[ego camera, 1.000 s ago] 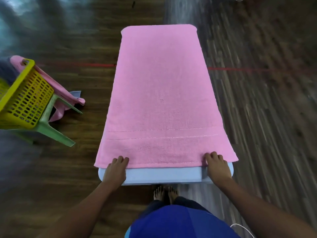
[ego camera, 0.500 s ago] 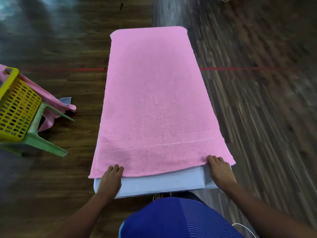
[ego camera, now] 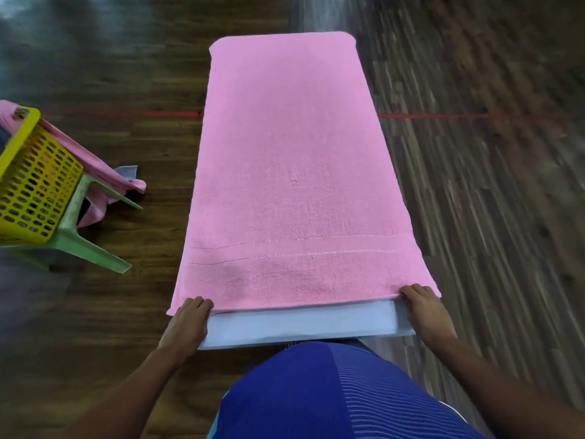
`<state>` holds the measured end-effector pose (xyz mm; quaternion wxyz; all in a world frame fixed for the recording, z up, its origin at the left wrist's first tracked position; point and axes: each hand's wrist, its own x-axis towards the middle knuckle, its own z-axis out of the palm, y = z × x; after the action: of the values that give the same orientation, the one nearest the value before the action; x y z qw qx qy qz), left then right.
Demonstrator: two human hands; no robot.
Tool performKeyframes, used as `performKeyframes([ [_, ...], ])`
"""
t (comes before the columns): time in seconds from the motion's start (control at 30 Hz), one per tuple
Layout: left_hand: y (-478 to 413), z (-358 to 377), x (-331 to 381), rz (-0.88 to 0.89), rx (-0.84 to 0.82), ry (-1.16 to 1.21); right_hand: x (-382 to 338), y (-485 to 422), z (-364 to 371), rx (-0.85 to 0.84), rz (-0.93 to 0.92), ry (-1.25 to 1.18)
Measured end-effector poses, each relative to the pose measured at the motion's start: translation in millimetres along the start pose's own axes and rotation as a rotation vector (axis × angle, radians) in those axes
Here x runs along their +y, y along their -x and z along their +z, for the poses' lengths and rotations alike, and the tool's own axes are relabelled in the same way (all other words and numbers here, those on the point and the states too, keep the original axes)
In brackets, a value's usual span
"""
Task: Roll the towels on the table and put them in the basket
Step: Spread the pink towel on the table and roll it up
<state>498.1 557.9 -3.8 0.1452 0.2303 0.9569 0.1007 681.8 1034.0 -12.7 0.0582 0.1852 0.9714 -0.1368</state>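
Counted: one pink towel [ego camera: 291, 172] flat on the surface [ego camera: 300, 324], one yellow basket [ego camera: 31, 185] well left of towel. Gripping towel's near corners: left hand [ego camera: 190, 321], right hand [ego camera: 424, 308]. Open floor [ego camera: 474, 185] either side of towel.

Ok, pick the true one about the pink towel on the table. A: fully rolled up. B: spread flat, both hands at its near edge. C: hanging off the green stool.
B: the pink towel lies flat along the table, left hand and right hand holding its near corners.
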Motion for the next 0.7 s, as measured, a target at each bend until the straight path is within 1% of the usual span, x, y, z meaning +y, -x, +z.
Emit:
performKeyframes([
  [0.1,5,-4,-7,0.031,-0.059,0.004,-1,10,3,-0.038,-0.009,-0.011],
  [0.23,6,-3,-15,-0.027,-0.03,0.015,-6,11,5,-0.001,0.019,-0.012],
  [0.3,1,-3,-14,-0.049,-0.026,0.005,-11,5,3,-0.034,0.078,-0.013],
  [0.37,-6,-5,-5,-0.105,-0.042,0.023,-19,-2,-1,-0.051,0.182,-0.031],
  [0.43,-10,-7,6,-0.188,-0.018,0.031,-23,-7,-1,-0.043,0.248,0.045],
  [0.47,-10,-7,9,-0.216,0.024,0.018,-23,-8,1,-0.023,0.25,0.1],
  [0.53,-7,-2,13,-0.172,0.103,-0.085,-23,-7,2,-0.006,0.196,0.184],
  [0.6,-4,3,14,-0.092,0.133,-0.151,-24,-6,2,-0.009,0.128,0.16],
  [0.63,-4,6,13,-0.064,0.129,-0.123,-25,-6,2,-0.02,0.115,0.108],
  [0.7,-5,10,10,-0.062,0.122,-0.017,-29,-3,8,-0.018,0.117,0.033],
])
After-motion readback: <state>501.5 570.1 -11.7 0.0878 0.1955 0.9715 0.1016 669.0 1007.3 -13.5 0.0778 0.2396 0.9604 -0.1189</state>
